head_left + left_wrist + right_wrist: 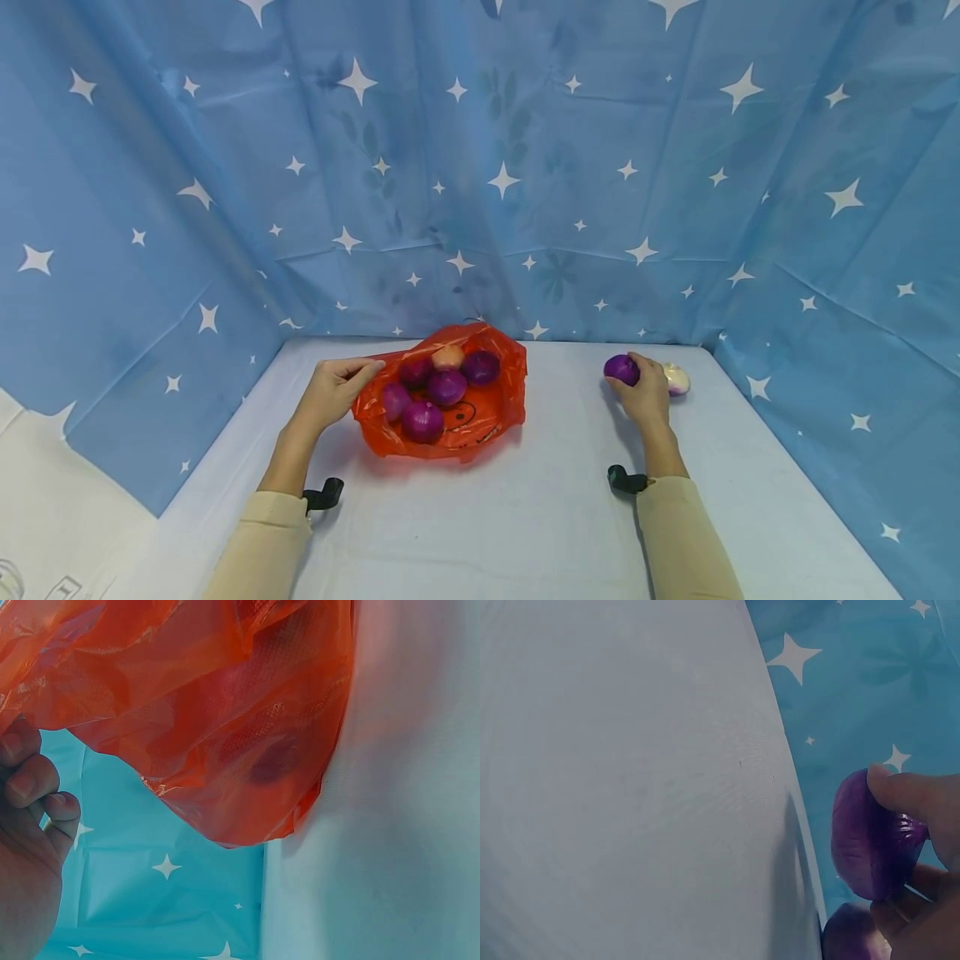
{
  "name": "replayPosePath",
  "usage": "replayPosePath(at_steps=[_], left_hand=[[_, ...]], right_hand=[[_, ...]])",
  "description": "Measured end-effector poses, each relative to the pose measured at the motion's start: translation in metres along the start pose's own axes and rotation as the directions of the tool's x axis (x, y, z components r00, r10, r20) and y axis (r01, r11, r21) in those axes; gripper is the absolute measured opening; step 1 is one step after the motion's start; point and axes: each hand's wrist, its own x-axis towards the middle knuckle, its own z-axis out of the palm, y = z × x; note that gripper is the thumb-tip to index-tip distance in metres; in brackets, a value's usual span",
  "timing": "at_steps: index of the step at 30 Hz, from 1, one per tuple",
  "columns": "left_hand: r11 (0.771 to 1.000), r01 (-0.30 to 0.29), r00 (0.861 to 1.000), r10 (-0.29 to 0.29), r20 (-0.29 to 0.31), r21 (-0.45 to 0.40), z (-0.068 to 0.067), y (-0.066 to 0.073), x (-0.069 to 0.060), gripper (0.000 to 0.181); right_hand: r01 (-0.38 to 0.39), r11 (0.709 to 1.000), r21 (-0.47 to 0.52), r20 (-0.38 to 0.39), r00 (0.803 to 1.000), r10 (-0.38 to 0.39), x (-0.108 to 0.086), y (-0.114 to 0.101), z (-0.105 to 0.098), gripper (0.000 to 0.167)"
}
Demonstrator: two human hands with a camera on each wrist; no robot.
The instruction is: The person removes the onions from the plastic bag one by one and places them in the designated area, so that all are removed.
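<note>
My left hand (336, 393) pinches the left rim of a red plastic bag (504, 400), whose mouth gapes toward me. Inside the bag lie several purple onions (423, 422) and a paler, tan-orange round one (447, 357). In the left wrist view, the bag's side (225, 750) hangs from the fingertips and hides most of what it holds. Over on the right, my right hand (648, 398) grips a purple onion (874, 836) between thumb and fingers, above the table. Just beyond that hand sits a whitish-and-purple bulb (677, 380), partly covered by it.
A white-covered table (540, 517) lies under everything. Blue cloth with white stars (495, 217) hangs behind it and along both sides. Black wrist mounts (324, 495) stick out inward from both forearms.
</note>
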Motion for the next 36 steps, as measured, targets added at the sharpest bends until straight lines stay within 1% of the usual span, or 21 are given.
replayPosePath(at_steps=[8, 12, 22, 27, 36], left_hand=[[1.0, 0.005, 1.0, -0.005, 0.002, 0.004, 0.0, 0.001, -0.0007, 0.027], [1.0, 0.008, 1.0, -0.008, 0.002, 0.005, -0.0003, 0.0005, -0.0005, 0.027], [1.0, -0.013, 1.0, 0.013, 0.0, 0.011, -0.0005, -0.0012, 0.0004, 0.026], [1.0, -0.021, 1.0, 0.021, -0.002, 0.01, -0.0004, -0.0008, 0.0005, 0.025], [1.0, -0.017, 1.0, 0.017, -0.011, 0.026, -0.0008, -0.0016, 0.0004, 0.025]], right_hand=[[-0.002, 1.0, -0.02, 0.013, 1.0, 0.003, 0.0, 0.0024, 0.001, 0.067], [-0.005, 1.0, -0.028, 0.005, 1.0, 0.005, 0.0, 0.0029, 0.0013, 0.067], [-0.005, 0.999, -0.048, -0.007, 1.0, 0.004, -0.0009, 0.0051, 0.0031, 0.067], [0.017, 0.998, -0.055, -0.012, 1.0, -0.018, -0.0012, 0.0067, 0.0033, 0.066], [0.01, 0.996, -0.084, -0.016, 1.0, -0.012, -0.0008, 0.0086, 0.0058, 0.066]])
